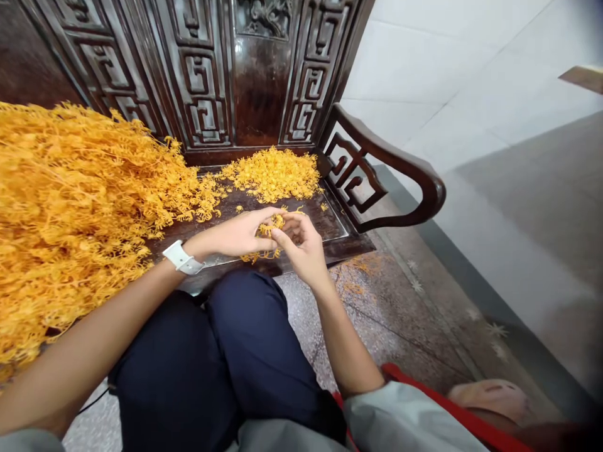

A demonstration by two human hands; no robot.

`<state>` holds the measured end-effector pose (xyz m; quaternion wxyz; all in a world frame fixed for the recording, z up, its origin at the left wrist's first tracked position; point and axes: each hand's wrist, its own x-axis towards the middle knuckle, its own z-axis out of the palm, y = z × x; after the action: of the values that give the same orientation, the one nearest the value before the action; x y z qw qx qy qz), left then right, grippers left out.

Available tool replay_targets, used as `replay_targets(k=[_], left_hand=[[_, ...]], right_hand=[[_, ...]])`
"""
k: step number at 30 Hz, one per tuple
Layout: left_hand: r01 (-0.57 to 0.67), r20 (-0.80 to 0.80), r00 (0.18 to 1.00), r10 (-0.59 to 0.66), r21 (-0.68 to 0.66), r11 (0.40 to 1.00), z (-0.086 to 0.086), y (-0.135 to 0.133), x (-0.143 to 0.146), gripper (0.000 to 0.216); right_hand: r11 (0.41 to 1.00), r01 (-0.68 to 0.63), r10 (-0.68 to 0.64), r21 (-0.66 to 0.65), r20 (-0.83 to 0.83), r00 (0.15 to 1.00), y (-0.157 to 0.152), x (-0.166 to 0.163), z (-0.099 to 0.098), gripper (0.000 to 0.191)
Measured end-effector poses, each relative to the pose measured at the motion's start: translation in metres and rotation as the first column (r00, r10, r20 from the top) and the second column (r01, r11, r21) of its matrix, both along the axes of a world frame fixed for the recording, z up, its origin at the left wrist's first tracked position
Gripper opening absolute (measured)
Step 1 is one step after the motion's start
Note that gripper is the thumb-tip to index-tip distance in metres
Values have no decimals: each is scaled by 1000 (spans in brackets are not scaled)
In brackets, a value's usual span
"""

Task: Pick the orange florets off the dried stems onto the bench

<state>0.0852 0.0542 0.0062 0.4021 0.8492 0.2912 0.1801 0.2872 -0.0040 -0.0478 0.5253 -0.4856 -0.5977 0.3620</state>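
Observation:
My left hand (240, 232), with a white band (183, 257) at its wrist, is closed around a small orange pronged piece (277, 221) that looks like plastic. The thumb and fingers of my right hand (304, 248) meet at the same spot, pinched at the edge of the orange piece. Fingers partly cover it, so its full shape is hidden. Just beyond the hands, a small heap of loose orange pieces (277, 174) lies on the dark wooden bench (226, 213). More orange bits (259, 256) show beneath my left hand.
A large pile of orange stringy pieces (85, 207) covers the bench's left side. The carved backrest (261, 88) rises behind, and a curved armrest (414, 182) stands at right. Orange scraps (355, 289) lie on the speckled floor. Something red (452, 414) is at lower right.

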Motion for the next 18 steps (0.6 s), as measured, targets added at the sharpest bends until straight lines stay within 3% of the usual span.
replay_targets(k=[5,10,13,18], left_hand=[[45,31,999,-45,-2,999,5,1,-1,57],[-52,-92,994,59,70,996,8,-3,-5,70],[-29,-94,995,35,65,997,8,-6,-6,67],[19,-66,998,-17,23,1000,6,-7,-4,55]], right_hand=[[999,39,-39,12,6,999,5,-1,0,36],[995,-97,97,-6,69,993,3,6,5,41],[983,-185,186,-19,101,977,1,9,8,35],[973,-227,225,-40,-44,973,2,5,5,29]])
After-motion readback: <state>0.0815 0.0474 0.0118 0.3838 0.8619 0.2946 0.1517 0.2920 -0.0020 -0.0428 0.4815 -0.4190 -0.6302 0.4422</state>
